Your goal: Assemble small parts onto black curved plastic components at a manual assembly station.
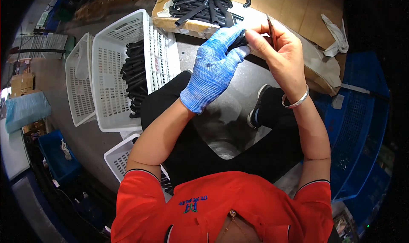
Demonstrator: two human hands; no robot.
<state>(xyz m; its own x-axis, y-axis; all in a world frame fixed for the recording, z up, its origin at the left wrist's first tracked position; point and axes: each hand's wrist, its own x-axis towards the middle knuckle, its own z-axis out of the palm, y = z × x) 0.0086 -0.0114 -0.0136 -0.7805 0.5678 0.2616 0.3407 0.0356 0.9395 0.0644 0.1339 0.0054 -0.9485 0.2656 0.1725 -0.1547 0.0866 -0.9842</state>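
My left hand (213,68), in a blue knitted glove, is closed round a small black part (239,40), mostly hidden by the fingers. Bare, with a silver bangle at the wrist, my right hand (284,57) meets it from the right, thumb and fingers at the part. A slim reddish-brown tool (272,33) stands up out of my right hand; its kind is unclear. Just beyond the hands, a heap of black tube-shaped parts (200,10) lies on a cardboard-covered work surface (306,13).
White slatted baskets (159,51) stand at the left, one holding many black parts (135,76). Another white basket (117,157) is beside my left elbow. Blue crates (355,123) are stacked at the right. Crumpled paper (336,36) lies on the cardboard.
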